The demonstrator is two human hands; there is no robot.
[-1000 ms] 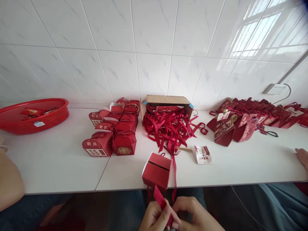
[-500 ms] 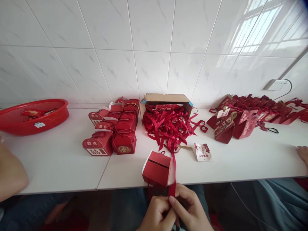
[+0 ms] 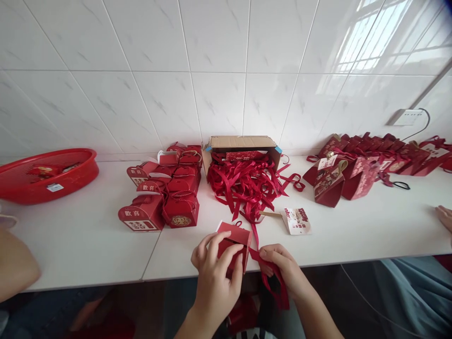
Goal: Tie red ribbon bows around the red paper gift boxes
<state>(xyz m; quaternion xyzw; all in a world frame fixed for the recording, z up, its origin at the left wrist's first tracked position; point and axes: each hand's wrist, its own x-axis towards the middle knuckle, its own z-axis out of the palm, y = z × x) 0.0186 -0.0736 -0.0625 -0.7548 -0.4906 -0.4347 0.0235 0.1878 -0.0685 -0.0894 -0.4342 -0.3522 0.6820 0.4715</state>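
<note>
At the far left of the bench [image 3: 106, 263] sits a red basin [image 3: 83, 172], with another person's arm [image 3: 17, 259] near you on that side. Next come the packed red boxes [image 3: 180, 197] in a bunch. They look put together, and some have cords on top, so I'd call those the most done.

Now your own box [image 3: 243, 234]: it sits at the front edge of the bench, with a dark slit across its top. Your left hand [image 3: 217, 275] is over it — fingers spread and bent on the top. I can't tell how hard they press.

Behind it, a carton [image 3: 243, 141] spills a big pile of ribbons [image 3: 243, 181], so plenty seem unused. Your right hand [image 3: 286, 269] is just beside the box, thumb and finger pinching a ribbon [image 3: 283, 296] that hangs down in a loop. I see no bow on your box, so I'd guess this one is only part done; its underside is hidden.

A printed card [image 3: 298, 221] lies loose to the right. Past it, a crowd of red bags [image 3: 360, 176] — some with tags — looks more finished. Another person's hand [image 3: 445, 217] rests at the far right.
</note>
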